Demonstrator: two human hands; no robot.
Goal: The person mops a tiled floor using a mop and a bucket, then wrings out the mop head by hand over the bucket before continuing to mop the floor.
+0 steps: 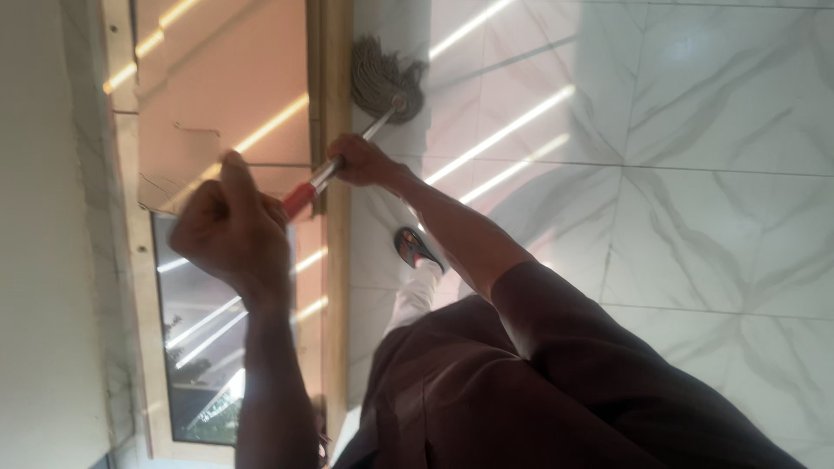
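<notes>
A mop has a grey string head [387,78] resting on the white marble floor beside a wooden door frame [334,52]. Its metal shaft with a red grip [298,198] runs back toward me. My right hand [360,161] is closed around the shaft a short way behind the mop head, with my brown-sleeved arm stretched out to it. My left hand [230,230] is a fist around the upper end of the handle, just behind the red grip.
White marble tiles [678,191] with streaks of sunlight cover the right side. At left are a pale wall [43,260] and a door with a glass panel [200,347]. My foot in a sandal [415,247] stands near the frame.
</notes>
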